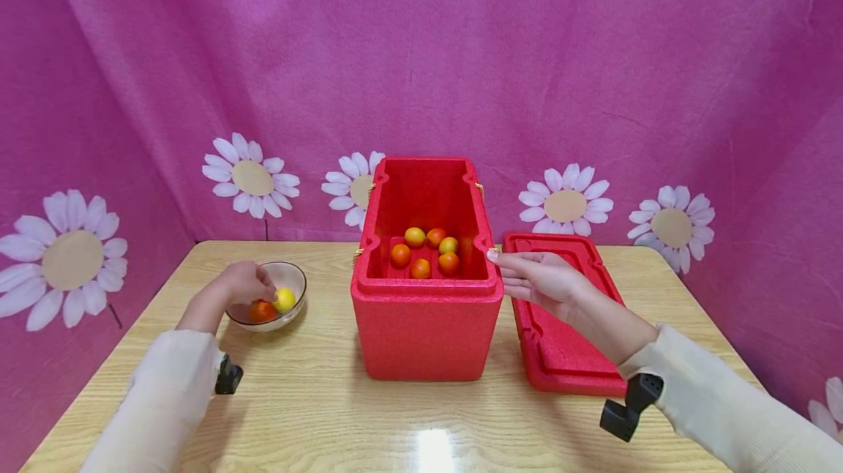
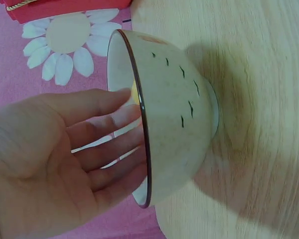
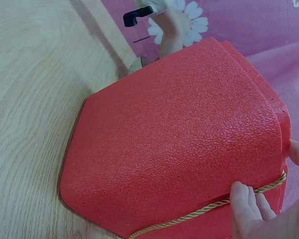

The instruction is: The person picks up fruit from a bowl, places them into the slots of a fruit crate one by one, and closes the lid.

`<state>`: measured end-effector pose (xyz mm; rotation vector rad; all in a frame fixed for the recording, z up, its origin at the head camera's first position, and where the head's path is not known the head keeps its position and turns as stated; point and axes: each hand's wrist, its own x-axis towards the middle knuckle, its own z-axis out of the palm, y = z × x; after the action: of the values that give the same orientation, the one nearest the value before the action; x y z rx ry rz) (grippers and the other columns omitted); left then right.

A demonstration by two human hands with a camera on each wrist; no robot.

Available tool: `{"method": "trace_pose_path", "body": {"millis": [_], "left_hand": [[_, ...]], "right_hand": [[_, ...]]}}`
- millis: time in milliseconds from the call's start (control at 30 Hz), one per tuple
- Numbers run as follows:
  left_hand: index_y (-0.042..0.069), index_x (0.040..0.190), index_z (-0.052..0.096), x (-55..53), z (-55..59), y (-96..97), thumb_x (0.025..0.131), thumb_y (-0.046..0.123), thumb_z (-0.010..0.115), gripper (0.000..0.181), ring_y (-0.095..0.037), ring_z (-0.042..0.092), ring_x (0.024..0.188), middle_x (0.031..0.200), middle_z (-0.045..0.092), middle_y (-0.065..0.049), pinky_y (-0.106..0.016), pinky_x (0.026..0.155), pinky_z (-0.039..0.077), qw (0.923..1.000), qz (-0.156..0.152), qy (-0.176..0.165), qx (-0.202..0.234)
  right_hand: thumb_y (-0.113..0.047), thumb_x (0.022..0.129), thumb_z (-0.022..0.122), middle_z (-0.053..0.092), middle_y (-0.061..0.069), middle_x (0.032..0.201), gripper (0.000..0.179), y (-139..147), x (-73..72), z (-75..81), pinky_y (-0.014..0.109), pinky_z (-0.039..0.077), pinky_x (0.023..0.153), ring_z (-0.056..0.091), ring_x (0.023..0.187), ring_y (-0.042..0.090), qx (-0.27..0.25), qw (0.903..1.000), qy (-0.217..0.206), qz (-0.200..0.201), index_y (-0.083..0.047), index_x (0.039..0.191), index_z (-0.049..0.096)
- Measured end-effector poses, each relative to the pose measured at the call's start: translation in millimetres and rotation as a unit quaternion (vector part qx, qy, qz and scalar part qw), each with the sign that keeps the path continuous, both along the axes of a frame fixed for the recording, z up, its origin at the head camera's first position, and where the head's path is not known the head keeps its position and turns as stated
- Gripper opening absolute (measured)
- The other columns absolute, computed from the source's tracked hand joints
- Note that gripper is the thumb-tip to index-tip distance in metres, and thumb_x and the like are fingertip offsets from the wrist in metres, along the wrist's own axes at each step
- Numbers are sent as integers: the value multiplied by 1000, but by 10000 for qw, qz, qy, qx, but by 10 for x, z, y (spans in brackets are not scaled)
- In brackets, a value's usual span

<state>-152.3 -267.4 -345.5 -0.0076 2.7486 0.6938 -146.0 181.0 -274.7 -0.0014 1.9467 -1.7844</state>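
Note:
My left hand (image 1: 246, 284) reaches down into a cream bowl (image 2: 177, 99) with a brown rim. Its fingers stretch inside, the thumb tip right at a round yellow fruit (image 1: 285, 300). Beside that fruit lies an orange-red one (image 1: 262, 311), partly under the hand. In the left wrist view the bowl wall hides the fingertips. A red foam box (image 1: 426, 334) stands uncovered at the centre, several small orange and yellow fruits (image 1: 420, 269) on its floor. At its right side rests my right hand (image 1: 536, 279), thumb at the rim and straight fingers against the wall over a gold cord (image 3: 204, 209).
Right of the box, its red lid (image 1: 573, 345) lies flat on the wooden table (image 1: 296, 407). A pink curtain (image 1: 421, 56) with large daisies closes off the back and both sides. Black wrist cameras (image 1: 228, 375) are strapped on both sleeves.

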Motion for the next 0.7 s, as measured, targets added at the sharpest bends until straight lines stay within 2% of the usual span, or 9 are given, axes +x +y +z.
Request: {"method": "trace_pose_path", "body": {"millis": [133,233,400,533,700], "left_hand": [[-2,86,63,19,-18,-17,74,9,71,18,-14,48,70,70,53,-2,-21,60,40,9989,-30,-465,-11],[-4,90,62,29,-52,-22,72,6,71,22,-11,48,65,68,48,1,-20,59,42,9972,11,-739,138],[-5,92,62,48,-56,-25,74,9,73,25,-12,49,66,73,51,-2,-20,59,45,9980,26,-617,114],[-5,93,63,57,1,-19,74,11,75,28,-14,51,70,78,55,-6,-22,61,46,9987,-9,-508,83],[-5,96,65,71,103,-6,73,15,75,32,-23,56,80,86,65,-13,-26,69,46,9997,-221,-134,-8]], "right_hand": [[-32,93,60,71,-8,91,66,9,-5,3,20,57,80,69,85,2,50,10000,-40,-43,6,142,36],[-33,93,60,71,-10,89,66,17,-6,4,20,57,80,70,84,2,97,9999,-80,-73,5,142,37],[-33,93,60,71,-8,91,67,21,-5,-5,21,57,82,70,84,3,117,9999,-78,-54,5,143,36],[-33,93,60,71,-7,94,68,16,2,-5,21,57,82,70,85,3,101,9999,-57,-43,5,143,35],[-33,93,60,70,-5,97,70,9,5,-1,21,56,83,69,87,3,53,10000,19,11,7,144,33]]}}
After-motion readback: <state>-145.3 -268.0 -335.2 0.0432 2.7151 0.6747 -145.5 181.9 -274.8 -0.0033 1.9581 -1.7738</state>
